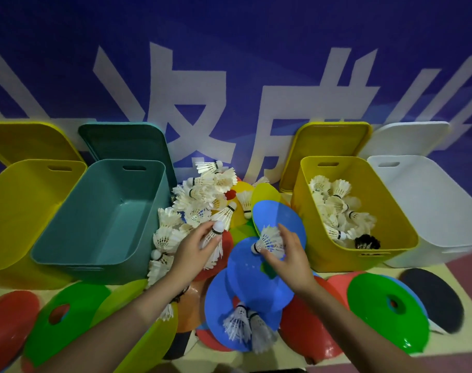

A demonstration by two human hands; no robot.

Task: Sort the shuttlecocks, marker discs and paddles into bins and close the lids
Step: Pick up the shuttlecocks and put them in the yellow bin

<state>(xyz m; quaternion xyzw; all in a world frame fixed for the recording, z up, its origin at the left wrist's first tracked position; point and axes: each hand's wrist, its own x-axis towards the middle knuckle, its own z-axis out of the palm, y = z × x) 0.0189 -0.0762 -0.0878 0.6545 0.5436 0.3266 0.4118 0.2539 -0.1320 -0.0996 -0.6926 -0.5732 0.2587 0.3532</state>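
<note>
A heap of white shuttlecocks [202, 195] lies between the teal bin [100, 219] and the right yellow bin [396, 238], which holds several shuttlecocks [334, 205]. My left hand [194, 249] grips a white shuttlecock [216, 238], cork end up. My right hand [288, 254] pinches another shuttlecock [267, 240] above the blue marker discs [256, 270]. Two more shuttlecocks [245, 324] lie on a blue disc near me. Green [385, 305], red and yellow discs are spread across the floor. A dark paddle [434, 297] lies at the right.
A yellow bin [19, 200] stands far left and a white bin [428, 205] far right, all open. Their lids [121, 141] lean against the blue wall behind. Discs cover most of the floor near me.
</note>
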